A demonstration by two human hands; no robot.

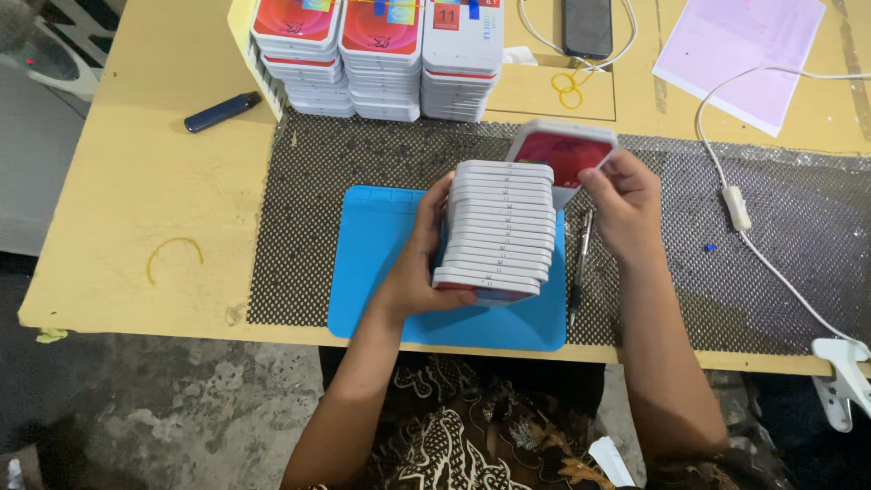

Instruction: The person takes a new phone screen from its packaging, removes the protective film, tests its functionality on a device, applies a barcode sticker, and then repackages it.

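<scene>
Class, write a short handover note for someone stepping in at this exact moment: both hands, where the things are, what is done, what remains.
Left hand: steadies a row of flat white boxes standing on edge on the blue rubber mat.
Right hand: holds one red-faced white box, tilted, at the row's far end.
Done: three banded box stacks at the table's far edge.
Left: that box is not yet flush with the row; the row is unbanded.

Pale wooden table (136, 181) under black mesh mat (771, 236), box stacks (376, 63), phone (587, 27), pink paper (737, 45), dark pen-like stick (222, 112).
</scene>
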